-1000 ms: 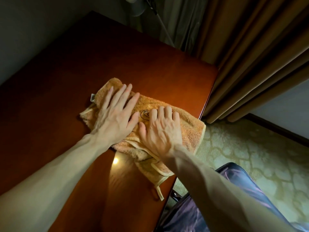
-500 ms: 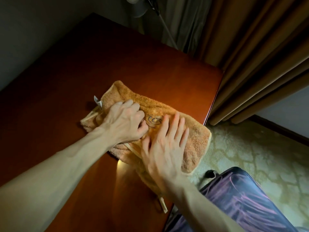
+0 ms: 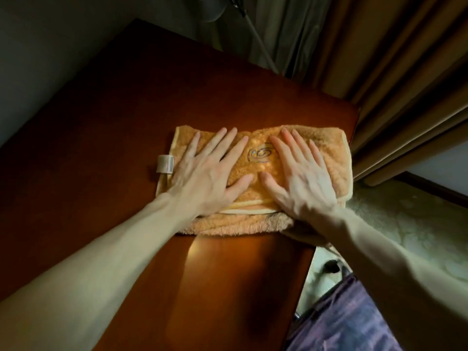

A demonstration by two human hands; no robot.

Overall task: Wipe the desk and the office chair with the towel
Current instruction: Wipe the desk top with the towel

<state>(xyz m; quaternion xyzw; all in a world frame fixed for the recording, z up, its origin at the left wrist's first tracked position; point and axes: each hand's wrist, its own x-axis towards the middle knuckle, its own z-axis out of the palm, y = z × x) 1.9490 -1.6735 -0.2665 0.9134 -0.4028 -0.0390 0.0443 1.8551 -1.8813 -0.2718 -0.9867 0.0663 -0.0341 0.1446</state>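
A folded orange towel (image 3: 258,158) with an embroidered swirl lies flat on the dark red-brown wooden desk (image 3: 106,127), near the desk's right edge. A small white tag sticks out at the towel's left side. My left hand (image 3: 210,168) presses flat on the towel's left half, fingers spread and straight. On the right half, my right hand (image 3: 301,173) presses flat the same way. The two thumbs nearly meet below the swirl. The office chair is not clearly in view.
Tan curtains (image 3: 395,72) hang right behind the desk's right edge. A lamp pole (image 3: 255,36) rises at the back. Patterned pale carpet (image 3: 395,224) lies to the right, and purple patterned fabric (image 3: 354,315) shows at the bottom right. A grey wall runs along the left.
The towel has been squared up and flattened. My left hand has uncurled from gripping it and now lies flat; my right hand has shifted onto the right half.
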